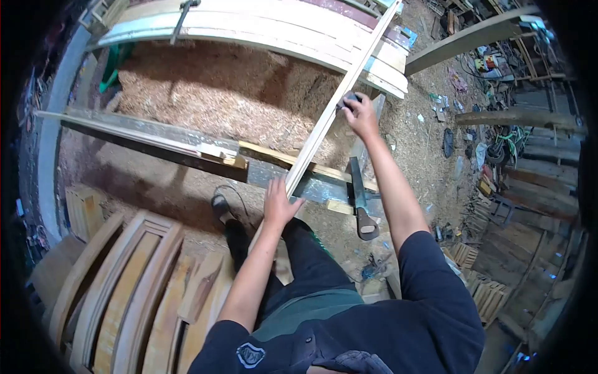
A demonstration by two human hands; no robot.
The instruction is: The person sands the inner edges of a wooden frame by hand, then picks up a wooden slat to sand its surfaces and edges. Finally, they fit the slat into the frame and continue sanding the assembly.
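Note:
A long, pale wooden strip (330,115) runs slantwise from my body up to the far boards. My left hand (278,202) straddles its near part, fingers on one side and thumb on the other. Farther up, my right hand (361,116) grips a small dark block (350,101) against the strip's right side; its exact kind is hard to make out. Below that hand, a handsaw (360,199) with a brown handle lies across the plank bench (268,174), apart from both hands.
Several curved pale boards (249,28) lie at the back, with a clamp (180,22) on them. Curved wooden frames (134,280) stand at lower left. Wood shavings (205,93) cover the ground. A wooden post (467,40) and scattered clutter are at right.

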